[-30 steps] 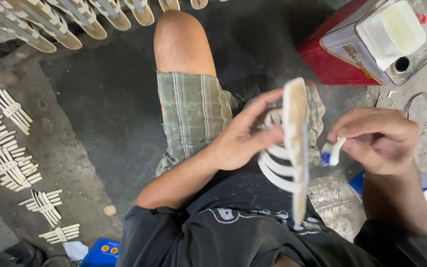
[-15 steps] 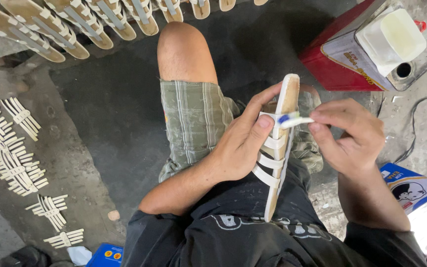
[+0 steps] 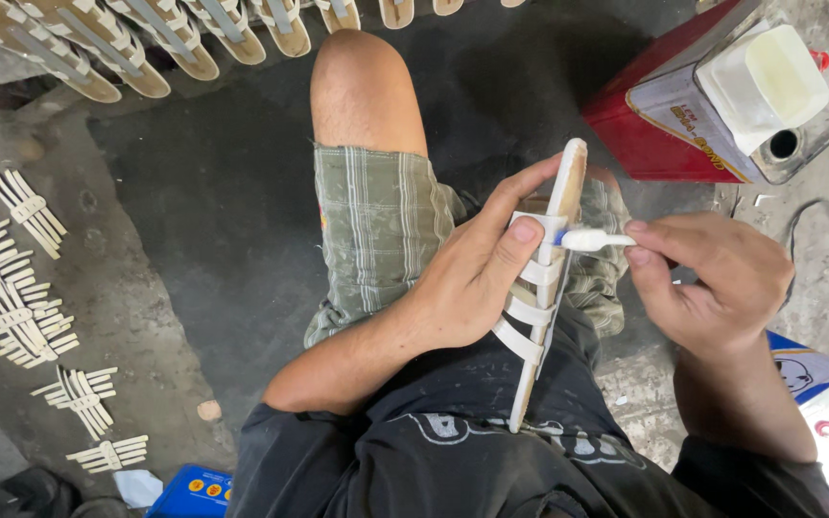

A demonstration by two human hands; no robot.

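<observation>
1. Since approx half a sec ago: right hand (image 3: 712, 278) has closed in on the sandal sole (image 3: 551, 278), so the brush tip now meets the top strap; a sec ago it was well apart, off to the right. Left thumb has slid onto that same strap. Sole has stayed on edge over the lap, tilted a bit.
2. Head view, hands: left hand (image 3: 472, 278) is wrapped round the sole from the left, fingers behind it, thumb pressing the top white strap (image 3: 541, 228). Right hand pinches a small white brush (image 3: 592, 239) w/ a blue collar, fingers curled narrow round its handle; tip touches the strap just beside the left thumb.
3. Head view, sole: long, thin, pale tan, seen edge-on, toe end up near the knee, heel end down against the black shirt. Several white straps cross it below the thumb.
4. Head view, surroundings: person sits on the floor, plaid shorts, bare knee up. Red glue can (image 3: 712, 105) w/ a white tub on top stands at upper right, apart from the hands. Row of finished sandals (image 3: 146, 48) lies along the top edge. Bundles of white strap pieces (image 3: 11, 278) lie on the floor at left. Blue-white can at lower right, partly cut off.
</observation>
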